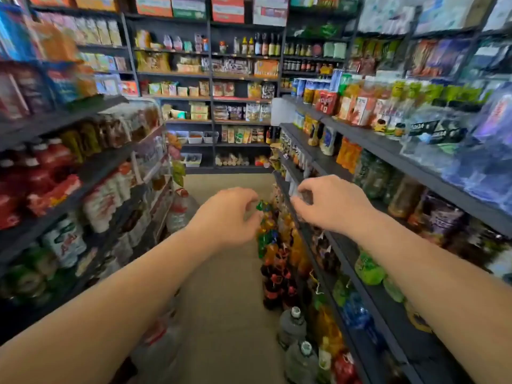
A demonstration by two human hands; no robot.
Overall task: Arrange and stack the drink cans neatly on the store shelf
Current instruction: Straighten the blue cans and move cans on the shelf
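Up at the far end of the right-hand shelf [388, 145], upright drink cans [304, 88], above and well beyond the right hand [329, 203], nearer to it than to the left hand [227, 214]; both hands out over the aisle, fingers loosely curled, seemingly gripping nothing.

Single head view, wide-angle, looking forward and down along aisle floor [221, 273]; shelves [388, 151] close either side.
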